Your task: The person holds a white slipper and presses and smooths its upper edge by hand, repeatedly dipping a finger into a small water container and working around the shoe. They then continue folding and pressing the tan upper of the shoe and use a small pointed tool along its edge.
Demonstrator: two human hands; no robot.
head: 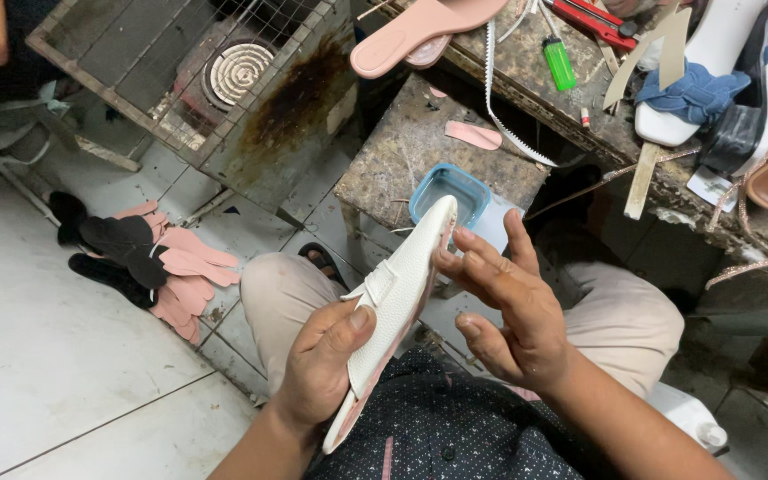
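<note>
Seated person, view down at lap. Left hand (322,360) is clamped on a white textured sandal sole (402,293) w/ pink underside, thumb pressed on its face, sole tilted up and away over the knees. Right hand (508,302) is open, fingers spread, fingertips touching the sole's upper edge – not gripping. Just beyond the tip: blue plastic tub (449,191) on a stained stool (402,151). On floor at left, pile of pink and black insoles (157,262). Farther – cluttered workbench (580,98) w/ pink sandal (420,31), green lighter (559,62).
</note>
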